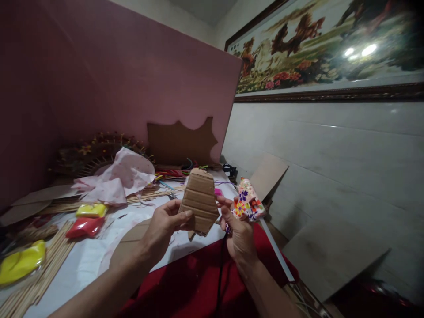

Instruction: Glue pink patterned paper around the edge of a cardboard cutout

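Observation:
My left hand (pixel 170 216) pinches a small brown cardboard piece (pixel 199 203) between thumb and fingers. The piece has tapered sides and crosswise creases, and it is held up over the table's front edge. Closed around a white item with a bright flower print (pixel 247 205) is my right hand (pixel 236 227); the item's full shape is hidden by the fingers. From beneath that hand a black cord (pixel 221 269) hangs down over red cloth (pixel 185 287). The right fingertips are close to the cardboard's right edge; whether they touch it I cannot tell.
Yellow packets (pixel 23 263) and a red packet (pixel 85 227) lie left, near thin wooden sticks (pixel 49 269). Crumpled pink paper (pixel 121 176) sits behind them. A cut cardboard sheet (pixel 179 143) leans on the pink panel (pixel 132 75). A tiled wall (pixel 318 150) stands right.

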### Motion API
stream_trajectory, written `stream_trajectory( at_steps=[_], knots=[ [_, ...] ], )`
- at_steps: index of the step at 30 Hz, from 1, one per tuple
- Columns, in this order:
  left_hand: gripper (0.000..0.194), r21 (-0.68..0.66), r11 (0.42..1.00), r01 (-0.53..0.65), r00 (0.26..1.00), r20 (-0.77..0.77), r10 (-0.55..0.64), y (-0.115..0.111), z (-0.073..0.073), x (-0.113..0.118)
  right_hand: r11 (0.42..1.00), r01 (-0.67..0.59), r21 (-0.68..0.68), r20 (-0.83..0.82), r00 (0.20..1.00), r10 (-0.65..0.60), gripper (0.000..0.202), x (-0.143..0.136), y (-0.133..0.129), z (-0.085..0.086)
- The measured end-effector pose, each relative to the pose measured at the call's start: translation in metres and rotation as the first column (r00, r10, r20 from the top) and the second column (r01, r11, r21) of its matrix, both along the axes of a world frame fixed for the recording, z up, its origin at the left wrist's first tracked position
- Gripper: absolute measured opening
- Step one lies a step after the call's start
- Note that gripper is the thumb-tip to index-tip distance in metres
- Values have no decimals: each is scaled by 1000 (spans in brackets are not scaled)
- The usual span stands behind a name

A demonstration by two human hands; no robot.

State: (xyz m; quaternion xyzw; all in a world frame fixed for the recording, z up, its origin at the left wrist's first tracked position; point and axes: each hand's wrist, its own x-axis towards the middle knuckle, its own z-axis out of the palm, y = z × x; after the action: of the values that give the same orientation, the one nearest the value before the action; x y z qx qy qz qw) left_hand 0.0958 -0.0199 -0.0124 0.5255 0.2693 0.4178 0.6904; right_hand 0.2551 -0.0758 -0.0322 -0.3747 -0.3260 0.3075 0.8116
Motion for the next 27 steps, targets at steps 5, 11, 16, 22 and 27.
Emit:
stream_trajectory(
  at_steps=[5,11,16,22,27],
  knots=[
    [26,20,996,83,995,-54,-81,-5,3,-3,999,20,-28,-23,1000,-20,25,-8,2,-2],
    [26,4,993,117,990,-80,-117,-4,2,-3,995,-70,-67,-65,996,66,29,-9,1,-11],
    [31,-10,999,34,998,-56,-35,-5,3,-3,988,-111,-108,43,992,116,28,-6,-2,-20],
    [37,100,991,94,996,-8,-94,-6,12,-5,992,-80,-98,145,985,94,21,-6,-4,-25],
    [25,25,998,58,998,-18,-58,-5,10,-7,987,-96,-126,241,962,125,26,-6,-8,-24]
  ],
)
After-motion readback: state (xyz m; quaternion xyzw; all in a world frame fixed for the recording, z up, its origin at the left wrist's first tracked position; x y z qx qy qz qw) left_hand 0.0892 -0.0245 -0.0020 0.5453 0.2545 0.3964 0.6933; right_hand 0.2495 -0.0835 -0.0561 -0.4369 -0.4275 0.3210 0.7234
